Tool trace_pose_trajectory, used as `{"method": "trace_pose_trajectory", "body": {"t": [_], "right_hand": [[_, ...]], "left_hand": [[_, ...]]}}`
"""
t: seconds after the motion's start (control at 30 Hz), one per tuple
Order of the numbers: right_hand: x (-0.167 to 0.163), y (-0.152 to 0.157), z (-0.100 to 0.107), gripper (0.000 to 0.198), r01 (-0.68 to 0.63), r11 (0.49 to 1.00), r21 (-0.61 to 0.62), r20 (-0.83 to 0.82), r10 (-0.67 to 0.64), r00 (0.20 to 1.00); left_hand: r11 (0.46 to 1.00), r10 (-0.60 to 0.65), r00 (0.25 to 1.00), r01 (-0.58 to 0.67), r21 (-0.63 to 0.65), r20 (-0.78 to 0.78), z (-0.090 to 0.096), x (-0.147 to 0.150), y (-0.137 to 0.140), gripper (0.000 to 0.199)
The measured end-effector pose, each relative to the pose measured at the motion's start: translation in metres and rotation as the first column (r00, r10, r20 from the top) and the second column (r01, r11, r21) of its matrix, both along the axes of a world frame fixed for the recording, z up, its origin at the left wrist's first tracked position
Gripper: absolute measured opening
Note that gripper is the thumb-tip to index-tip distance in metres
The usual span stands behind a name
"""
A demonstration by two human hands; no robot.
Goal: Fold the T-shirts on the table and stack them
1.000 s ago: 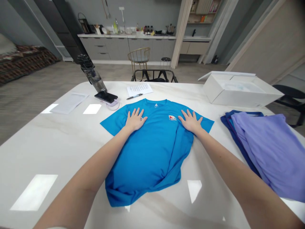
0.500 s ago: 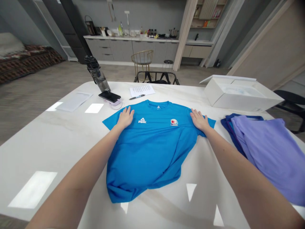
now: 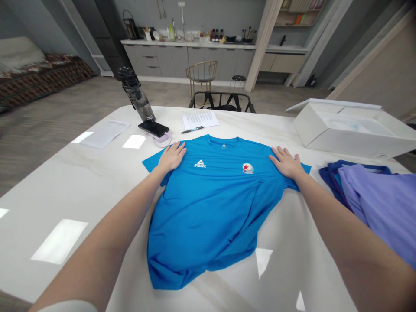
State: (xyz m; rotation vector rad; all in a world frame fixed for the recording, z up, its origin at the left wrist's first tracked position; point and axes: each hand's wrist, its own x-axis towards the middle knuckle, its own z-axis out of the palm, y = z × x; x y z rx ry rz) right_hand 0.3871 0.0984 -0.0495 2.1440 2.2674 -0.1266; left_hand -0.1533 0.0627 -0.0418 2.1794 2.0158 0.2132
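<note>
Head view: one blue T-shirt (image 3: 208,212) lies front up in the middle of the counter (image 3: 81,190), its near hem rumpled. The left hand (image 3: 171,157) and right hand (image 3: 286,162) rest flat on its two shoulders, fingers spread, each covering some sleeve. Beyond, toward the left, are one phone (image 3: 154,128), one pen (image 3: 193,129) and two sheets of paper (image 3: 208,118); far right, one open white box (image 3: 354,143), with several stacked garments (image 3: 383,203) nearer.

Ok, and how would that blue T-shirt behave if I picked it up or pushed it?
The blue T-shirt will probably hang floppy when lifted, as its fabric lies in soft creases. It looks thin, so likely light for its size. Pushed, it may bunch or slide on the glossy white table.
</note>
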Motion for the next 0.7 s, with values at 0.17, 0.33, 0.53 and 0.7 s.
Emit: {"method": "trace_pose_trajectory", "body": {"t": [0.17, 0.33, 0.53, 0.7], "right_hand": [[-0.007, -0.003, 0.008, 0.068, 0.014, 0.999, 0.034, 0.038, -0.016, 0.999], [-0.045, -0.04, 0.032, 0.065, 0.055, 0.975, 0.216, 0.013, -0.059, 0.998], [-0.117, -0.145, 0.049, 0.038, -0.264, 0.915, 0.304, -0.19, 0.33, 0.925], [-0.162, -0.247, 0.06, 0.024, -0.41, 0.854, 0.321, -0.259, 0.496, 0.829]], "left_hand": [[0.999, -0.013, 0.999, 0.014, 0.034, -0.033, 0.0, 0.002, 0.0, 0.066], [0.999, -0.027, 0.999, 0.026, 0.048, 0.029, 0.013, 0.016, -0.029, 0.065], [0.952, -0.304, 0.951, 0.3, 0.069, 0.06, 0.034, 0.061, -0.119, 0.058], [0.861, -0.507, 0.854, 0.495, 0.118, 0.115, 0.05, 0.102, -0.214, 0.046]]}}
